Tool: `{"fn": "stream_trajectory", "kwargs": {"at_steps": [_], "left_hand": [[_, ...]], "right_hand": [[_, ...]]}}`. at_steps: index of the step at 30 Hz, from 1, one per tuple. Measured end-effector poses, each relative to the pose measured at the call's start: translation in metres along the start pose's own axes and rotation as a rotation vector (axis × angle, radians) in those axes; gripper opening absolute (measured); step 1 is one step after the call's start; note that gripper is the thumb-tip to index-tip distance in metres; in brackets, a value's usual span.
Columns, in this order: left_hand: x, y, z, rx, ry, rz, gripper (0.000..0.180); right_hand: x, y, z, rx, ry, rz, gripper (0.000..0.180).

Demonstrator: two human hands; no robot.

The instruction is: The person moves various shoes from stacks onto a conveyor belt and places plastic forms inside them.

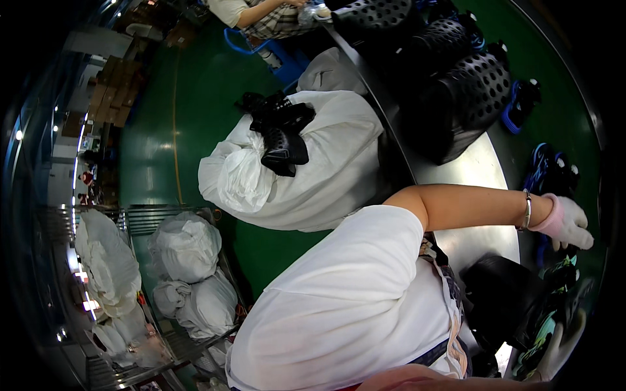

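Observation:
My left hand (568,225), in a white glove with a pink cuff, reaches over the right side of the metal bench; its fingers are apart and nothing shows in them. Just below it lie several black-and-green shoes (542,331). At the lower right my right hand (562,347), in a pale glove, is beside these shoes, its visible fingers stretched and apart. A blurred dark shape (577,296) lies by its fingertips; whether they touch it is unclear. Blue-and-black shoes (540,164) stand farther up the green strip.
Black holed baskets (479,81) stand on the metal bench (466,174). Beside it sits a large white sack (332,156) with black items (280,133) on top. More white sacks (189,247) rest on a metal rack (156,212). Another person (267,16) is at the top.

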State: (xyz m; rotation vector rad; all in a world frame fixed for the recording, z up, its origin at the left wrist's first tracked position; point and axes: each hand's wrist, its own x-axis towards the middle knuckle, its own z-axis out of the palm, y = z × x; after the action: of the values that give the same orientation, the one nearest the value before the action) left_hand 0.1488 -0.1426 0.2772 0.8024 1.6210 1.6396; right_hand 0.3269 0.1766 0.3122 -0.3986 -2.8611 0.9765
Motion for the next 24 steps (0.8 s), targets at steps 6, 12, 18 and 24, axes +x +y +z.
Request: {"fn": "stream_trajectory", "kwargs": {"at_steps": [6,12,18,24], "left_hand": [[0.018,-0.037,0.005,-0.962,0.051,-0.123,0.055],[0.044,-0.058,-0.010,-0.874,0.433,0.204,0.025],[0.042,-0.054,-0.005,-0.594,0.814,0.411,0.024],[0.051,-0.065,-0.012,-0.602,0.895,0.390,0.029]], "right_hand": [[0.054,-0.100,0.080,0.036,-0.298,-0.339,0.056],[0.081,-0.118,0.104,0.124,-0.461,-0.348,0.054],[0.093,-0.119,0.123,-0.082,-0.354,-0.164,0.048],[0.107,-0.102,0.138,0.015,-0.292,-0.090,0.040]]}}
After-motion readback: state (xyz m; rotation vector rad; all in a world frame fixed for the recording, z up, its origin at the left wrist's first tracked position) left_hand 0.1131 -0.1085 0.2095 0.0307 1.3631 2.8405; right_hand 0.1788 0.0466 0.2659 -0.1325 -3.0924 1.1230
